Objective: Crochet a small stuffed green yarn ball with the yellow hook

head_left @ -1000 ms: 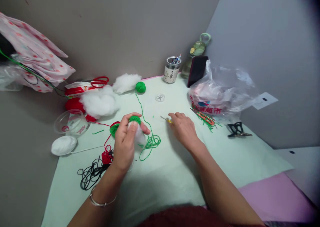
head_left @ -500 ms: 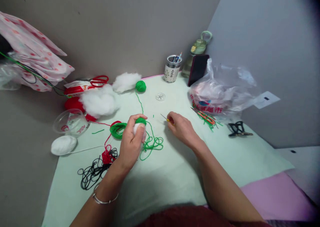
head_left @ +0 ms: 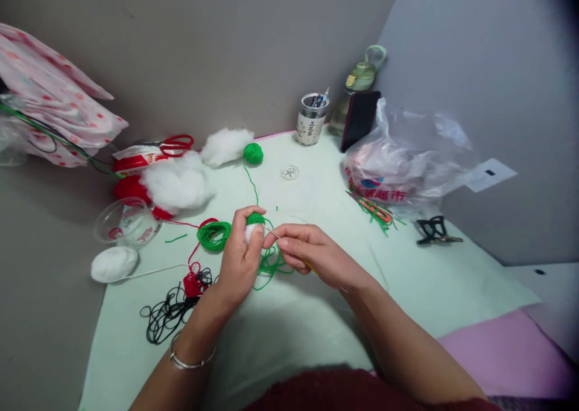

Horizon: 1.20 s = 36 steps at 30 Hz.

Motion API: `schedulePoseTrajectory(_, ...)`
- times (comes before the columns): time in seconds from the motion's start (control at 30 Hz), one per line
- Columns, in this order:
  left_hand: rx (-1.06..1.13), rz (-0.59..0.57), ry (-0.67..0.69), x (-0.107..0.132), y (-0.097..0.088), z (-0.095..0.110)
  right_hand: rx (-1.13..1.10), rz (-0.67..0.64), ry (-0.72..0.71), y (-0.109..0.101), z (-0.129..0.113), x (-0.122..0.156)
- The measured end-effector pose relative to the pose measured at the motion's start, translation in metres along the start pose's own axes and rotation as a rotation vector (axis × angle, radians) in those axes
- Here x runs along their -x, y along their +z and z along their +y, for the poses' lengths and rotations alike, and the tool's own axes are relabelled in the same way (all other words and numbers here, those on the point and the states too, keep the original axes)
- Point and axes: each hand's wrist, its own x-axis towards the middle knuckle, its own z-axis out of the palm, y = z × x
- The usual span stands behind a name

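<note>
My left hand (head_left: 242,254) is closed around a small crocheted piece (head_left: 256,219), green at the top with white below; most of it is hidden by my fingers. In my right hand (head_left: 305,247) is a crochet hook (head_left: 272,233) with a yellow handle, and its thin metal tip meets the right side of the piece. Loose green yarn (head_left: 271,265) lies in loops under both hands. A strand runs back to a small green yarn ball (head_left: 253,153). Left of my left hand rests a wound coil of green yarn (head_left: 214,236).
White stuffing (head_left: 176,181), red-handled scissors (head_left: 177,145), a clear plastic bowl (head_left: 129,223), a white yarn ball (head_left: 114,264) and black cord (head_left: 167,311) lie left. At right are orange snips (head_left: 375,207), a plastic bag (head_left: 407,157), a phone (head_left: 360,121) and a black clip (head_left: 435,230). A pen can (head_left: 311,124) stands behind.
My right hand has moved left and slightly down, bringing the crochet hook to the piece. The hook's handle now shows below the fingers. My left hand keeps its hold.
</note>
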Motion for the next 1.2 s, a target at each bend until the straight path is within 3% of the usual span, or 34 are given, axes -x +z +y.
schedulePoseTrajectory(0.37,-0.059,-0.132,-0.019,0.005,-0.001,-0.006,-0.137,0.001,0.09,-0.004,-0.002,-0.004)
schedulePoseTrajectory(0.6,-0.021,-0.083,-0.036,0.006,0.0,-0.004,-0.151,0.031,0.071,0.0,-0.001,-0.005)
schedulePoseTrajectory(0.7,-0.026,-0.105,-0.058,0.002,0.001,-0.004,0.051,0.14,-0.038,0.01,0.0,-0.002)
schedulePoseTrajectory(0.8,0.03,-0.157,-0.117,-0.001,0.002,-0.007,0.458,0.262,-0.179,0.02,0.004,0.001)
schedulePoseTrajectory(0.9,0.104,-0.203,-0.161,-0.002,0.002,-0.007,0.872,0.251,-0.305,0.022,0.01,0.004)
schedulePoseTrajectory(1.0,0.134,-0.219,-0.143,-0.001,0.0,-0.003,1.055,0.189,-0.389,0.02,0.012,0.006)
schedulePoseTrajectory(1.1,0.083,-0.172,-0.035,0.001,-0.001,0.001,0.971,0.175,-0.404,0.02,0.005,0.008)
schedulePoseTrajectory(1.2,0.036,-0.114,0.046,0.003,-0.001,0.002,0.607,0.137,-0.259,0.017,-0.004,0.008)
